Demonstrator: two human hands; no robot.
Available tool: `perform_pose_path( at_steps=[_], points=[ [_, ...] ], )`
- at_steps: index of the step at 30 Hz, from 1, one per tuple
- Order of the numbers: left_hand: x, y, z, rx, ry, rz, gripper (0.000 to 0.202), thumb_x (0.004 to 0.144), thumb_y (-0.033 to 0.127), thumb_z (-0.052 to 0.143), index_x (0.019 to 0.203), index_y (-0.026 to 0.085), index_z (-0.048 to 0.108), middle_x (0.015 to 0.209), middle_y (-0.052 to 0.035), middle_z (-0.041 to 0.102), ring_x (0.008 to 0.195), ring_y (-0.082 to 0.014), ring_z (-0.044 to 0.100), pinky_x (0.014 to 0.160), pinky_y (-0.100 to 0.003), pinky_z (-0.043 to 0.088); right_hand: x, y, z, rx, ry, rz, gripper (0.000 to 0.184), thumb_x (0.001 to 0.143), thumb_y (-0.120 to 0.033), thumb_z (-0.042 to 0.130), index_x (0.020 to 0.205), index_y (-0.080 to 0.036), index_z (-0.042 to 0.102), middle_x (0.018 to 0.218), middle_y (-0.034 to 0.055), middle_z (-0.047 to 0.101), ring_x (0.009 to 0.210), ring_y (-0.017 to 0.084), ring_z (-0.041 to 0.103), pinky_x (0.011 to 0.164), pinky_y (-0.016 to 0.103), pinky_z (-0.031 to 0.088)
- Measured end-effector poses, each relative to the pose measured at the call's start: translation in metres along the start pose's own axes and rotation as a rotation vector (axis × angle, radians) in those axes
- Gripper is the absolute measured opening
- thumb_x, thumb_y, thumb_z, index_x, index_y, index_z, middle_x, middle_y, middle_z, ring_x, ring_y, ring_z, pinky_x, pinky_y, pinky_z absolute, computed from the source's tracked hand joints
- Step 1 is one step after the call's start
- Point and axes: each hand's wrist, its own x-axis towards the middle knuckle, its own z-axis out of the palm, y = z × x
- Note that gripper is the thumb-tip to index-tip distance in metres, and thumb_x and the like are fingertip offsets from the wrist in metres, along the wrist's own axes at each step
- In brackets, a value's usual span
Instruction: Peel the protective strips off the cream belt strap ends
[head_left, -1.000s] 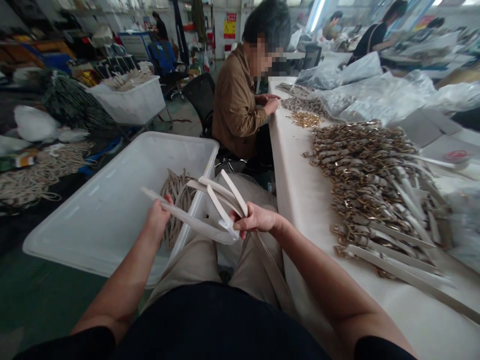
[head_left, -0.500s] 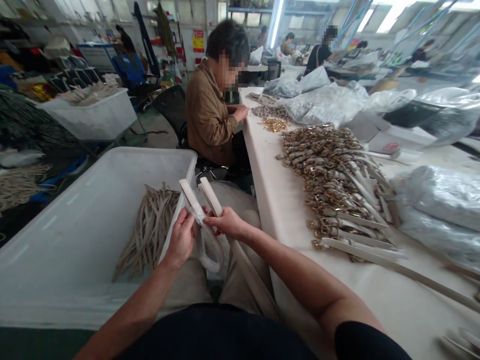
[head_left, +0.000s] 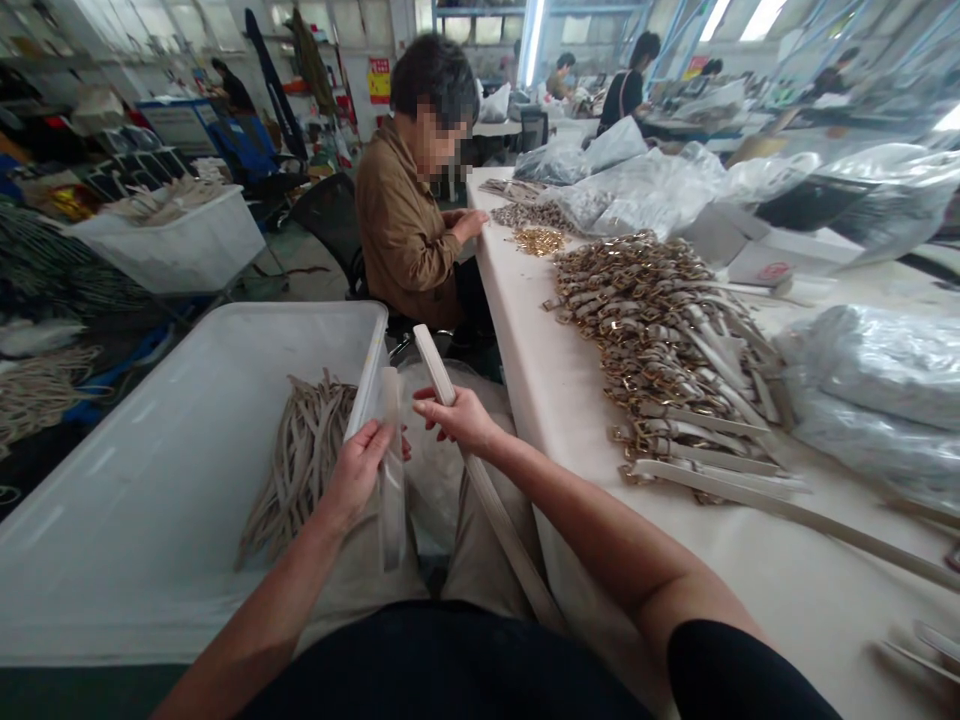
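Note:
My left hand point(head_left: 369, 458) is closed on a pale strap point(head_left: 391, 510), which hangs down beside the bin's right wall. In my right hand point(head_left: 457, 418) is a bundle of long pale straps point(head_left: 491, 510), its end pointing up and its length running down over my right leg. The right fingers wrap the bundle, with thumb and forefinger toward the left hand. Left of my hands, a pile of similar straps point(head_left: 304, 460) lies inside the white plastic bin point(head_left: 127, 480).
On the cloth-covered table point(head_left: 570, 440) at right lies a heap of buckled straps point(head_left: 660, 340). Plastic bags point(head_left: 877, 380) and an open white box point(head_left: 787, 255) are beyond it. A co-worker in a brown jacket point(head_left: 409, 225) sits ahead, near small gold pieces point(head_left: 538, 240).
My hands have moved apart. The strap in my left hand has gone from a loop between the hands to hanging straight on the left. The view has shifted slightly.

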Motion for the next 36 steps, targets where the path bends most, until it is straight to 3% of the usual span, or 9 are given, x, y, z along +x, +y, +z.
perform_pose_path(
  at_steps=[3, 7, 12, 15, 19, 22, 25, 29, 36],
  points=[
    [-0.011, 0.007, 0.003, 0.112, -0.179, -0.091, 0.050, 0.074, 0.066, 0.074, 0.081, 0.018, 0.064, 0.068, -0.0024, 0.068, 0.059, -0.0173, 0.063, 0.058, -0.028, 0.051, 0.000, -0.007, -0.006, -0.029, -0.029, -0.032, 0.031, 0.075, -0.035, 0.083, 0.091, -0.012, 0.070, 0.048, -0.0058, 0.056, 0.038, 0.007, 0.047, 0.036, 0.017, 0.036],
    [-0.019, 0.010, 0.015, 0.091, -0.243, -0.099, 0.048, 0.081, 0.063, 0.068, 0.098, 0.019, 0.063, 0.070, -0.0001, 0.066, 0.056, -0.0153, 0.059, 0.055, -0.027, 0.047, -0.002, -0.004, -0.004, -0.136, -0.053, -0.057, 0.032, 0.073, -0.039, 0.079, 0.067, -0.015, 0.059, 0.044, -0.0051, 0.052, 0.036, 0.007, 0.044, 0.036, 0.018, 0.031],
    [-0.021, 0.008, 0.016, 0.163, -0.279, 0.006, 0.040, 0.089, 0.058, 0.057, 0.086, 0.019, 0.063, 0.080, -0.0045, 0.069, 0.074, -0.0189, 0.065, 0.074, -0.032, 0.051, -0.001, -0.003, -0.007, -0.168, -0.043, -0.087, 0.034, 0.069, -0.047, 0.073, 0.068, -0.016, 0.060, 0.043, -0.0054, 0.050, 0.035, 0.006, 0.040, 0.035, 0.020, 0.028],
    [-0.029, 0.004, 0.007, 0.288, -0.318, -0.003, 0.036, 0.091, 0.054, 0.054, 0.084, 0.020, 0.065, 0.082, -0.0050, 0.069, 0.081, -0.0201, 0.064, 0.079, -0.032, 0.050, 0.006, -0.005, -0.020, -0.154, 0.049, -0.130, 0.039, 0.064, -0.054, 0.073, 0.067, -0.017, 0.060, 0.043, -0.0050, 0.049, 0.036, 0.007, 0.039, 0.035, 0.020, 0.028],
    [-0.044, -0.014, -0.011, 0.381, -0.302, -0.054, 0.033, 0.088, 0.050, 0.058, 0.078, 0.020, 0.066, 0.073, -0.0035, 0.066, 0.066, -0.0168, 0.057, 0.063, -0.027, 0.046, 0.015, -0.006, -0.037, -0.139, 0.156, -0.159, 0.043, 0.062, -0.058, 0.072, 0.071, -0.016, 0.063, 0.043, -0.0051, 0.048, 0.038, 0.008, 0.041, 0.036, 0.021, 0.029],
    [-0.058, -0.032, -0.028, 0.252, -0.252, -0.151, 0.030, 0.077, 0.050, 0.073, 0.077, 0.021, 0.069, 0.068, -0.0023, 0.064, 0.061, -0.0161, 0.055, 0.057, -0.026, 0.045, 0.018, -0.006, -0.043, -0.168, 0.176, -0.159, 0.044, 0.062, -0.059, 0.072, 0.072, -0.016, 0.063, 0.043, -0.0047, 0.048, 0.038, 0.008, 0.041, 0.036, 0.021, 0.029],
    [-0.076, -0.044, -0.048, 0.019, -0.265, -0.396, 0.034, 0.064, 0.047, 0.086, 0.078, 0.020, 0.072, 0.067, -0.0022, 0.064, 0.060, -0.0165, 0.057, 0.057, -0.028, 0.048, 0.019, -0.006, -0.047, -0.184, 0.219, -0.176, 0.045, 0.064, -0.060, 0.072, 0.073, -0.016, 0.064, 0.044, -0.0040, 0.049, 0.038, 0.008, 0.040, 0.037, 0.021, 0.030],
    [-0.092, -0.037, -0.082, -0.343, -0.077, -0.518, 0.046, 0.051, 0.055, 0.094, 0.074, 0.020, 0.074, 0.068, -0.0038, 0.062, 0.063, -0.0169, 0.059, 0.062, -0.031, 0.054, 0.019, 0.000, -0.046, -0.157, 0.197, -0.168, 0.050, 0.066, -0.063, 0.074, 0.077, -0.016, 0.063, 0.045, -0.0029, 0.053, 0.038, 0.008, 0.040, 0.037, 0.021, 0.030],
    [-0.083, 0.065, -0.159, -0.455, 0.391, -0.011, 0.054, 0.048, 0.055, 0.094, 0.091, 0.028, 0.076, 0.052, 0.0076, 0.033, 0.047, -0.0062, 0.031, 0.051, -0.025, 0.049, 0.020, 0.007, -0.053, -0.105, 0.079, -0.186, 0.064, 0.074, -0.069, 0.070, 0.104, -0.013, 0.066, 0.068, 0.0011, 0.069, 0.039, 0.006, 0.041, 0.047, 0.024, 0.048]
  ],
)
